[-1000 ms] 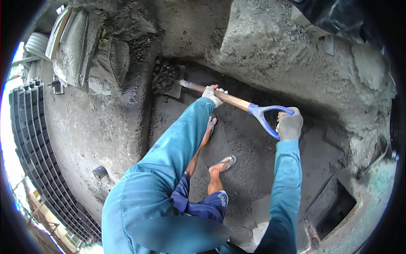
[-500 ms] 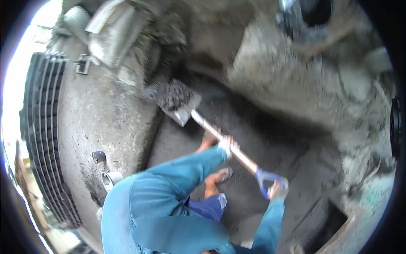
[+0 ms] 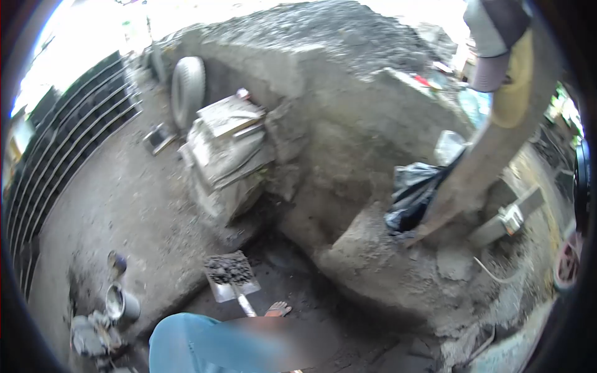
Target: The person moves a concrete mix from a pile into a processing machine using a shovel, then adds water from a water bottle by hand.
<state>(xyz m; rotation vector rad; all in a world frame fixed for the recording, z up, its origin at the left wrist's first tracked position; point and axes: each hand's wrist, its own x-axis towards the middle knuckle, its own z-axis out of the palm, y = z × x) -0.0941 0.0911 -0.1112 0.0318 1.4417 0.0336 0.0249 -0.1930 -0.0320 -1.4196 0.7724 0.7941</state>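
A shovel [image 3: 219, 290] points away from me in the lower middle of the head view, its blade loaded with dark, wet-looking mortar or gravel [image 3: 229, 268]. Only a short stretch of its pale shaft [image 3: 246, 306] shows. My left sleeve [image 3: 186, 339], blue, covers the bottom of the view, and a blurred patch lies over its right part. Neither my left hand nor my right hand can be seen. A bare foot [image 3: 278, 309] is on the dark floor just right of the shaft.
On the left ledge stand a bucket [image 3: 127, 306], a small can [image 3: 116, 262] and a black grille [image 3: 74, 155]. Stacked sacks [image 3: 227, 146] and a tire [image 3: 188, 92] lie beyond. A leaning post [image 3: 479, 168] with a cap [image 3: 494, 43] rises on the right beside a dark plastic bag [image 3: 410, 196].
The view has tilted up, so the shovel sits lower in it. Both hands, earlier on the shaft and the blue handle, have left sight. The load is still on the blade.
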